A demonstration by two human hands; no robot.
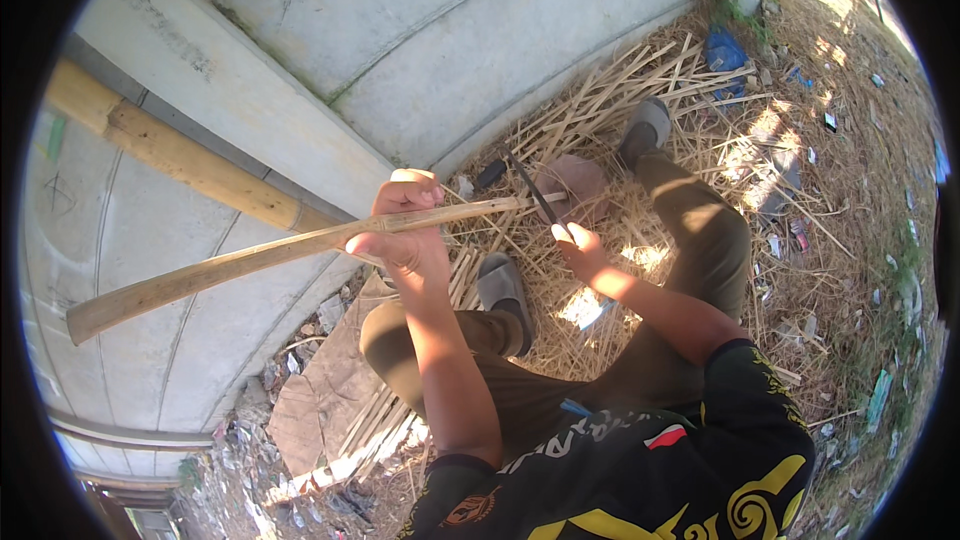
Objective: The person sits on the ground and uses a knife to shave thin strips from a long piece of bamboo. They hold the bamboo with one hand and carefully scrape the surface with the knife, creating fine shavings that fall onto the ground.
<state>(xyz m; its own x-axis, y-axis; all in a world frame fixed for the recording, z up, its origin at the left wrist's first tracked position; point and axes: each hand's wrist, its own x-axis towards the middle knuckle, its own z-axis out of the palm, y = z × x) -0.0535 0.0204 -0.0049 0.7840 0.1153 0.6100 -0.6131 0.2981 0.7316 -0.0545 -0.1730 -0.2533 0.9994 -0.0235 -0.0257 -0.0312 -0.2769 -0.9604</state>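
I judge the pale strips [600, 105] toward one o'clock done and the bamboo pole [240, 260] unfinished, left hand [412, 250] curled around it, right hand [577, 248] gripping the dark blade [525, 175].

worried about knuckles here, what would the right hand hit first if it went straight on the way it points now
Likely the narrow end of the bamboo piece, ahead and left of the right hand; the dark blade crosses it in view. Depth is unclear, so the hand might pass over it.
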